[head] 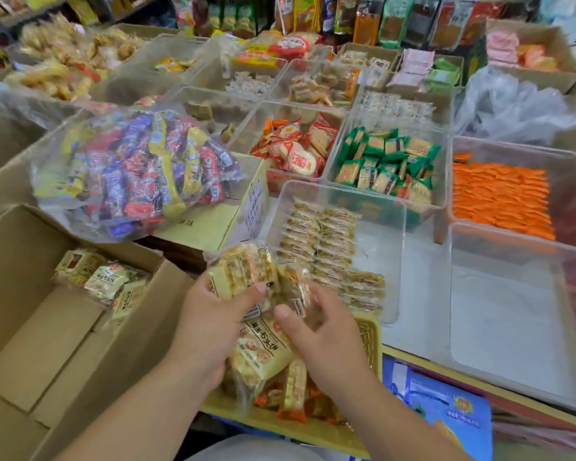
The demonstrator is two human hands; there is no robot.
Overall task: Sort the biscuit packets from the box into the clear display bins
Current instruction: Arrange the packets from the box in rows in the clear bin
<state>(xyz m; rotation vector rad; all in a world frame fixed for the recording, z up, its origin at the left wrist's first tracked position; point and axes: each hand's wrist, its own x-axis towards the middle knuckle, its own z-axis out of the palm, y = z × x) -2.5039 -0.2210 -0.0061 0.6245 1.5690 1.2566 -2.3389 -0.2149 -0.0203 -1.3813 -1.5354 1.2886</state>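
At the far left an open cardboard box stands beside the surface, with a few pale yellow biscuit bags lying against its far inner wall. Behind it, a clear sack of mixed wrapped sweets in red, purple and yellow rests on another closed carton.

Toward the middle, the left hand has its fingers curled round a yellow biscuit bag, held up above a yellow basket. Just beside it, the right hand grasps a small clear-wrapped biscuit packet between thumb and curled fingers, touching the bag. More yellow bags and small packets lie in the basket under both hands.

Right behind the hands sits a clear display bin with small biscuit packets set in neat rows along its left side. Farther back, one bin holds red and orange packets, and the one to its right holds green ones. Farther right, a bin carries rows of orange packets, and nearer the camera stands another clear bin. A blue printed bag lies at the lower right, next to the basket.
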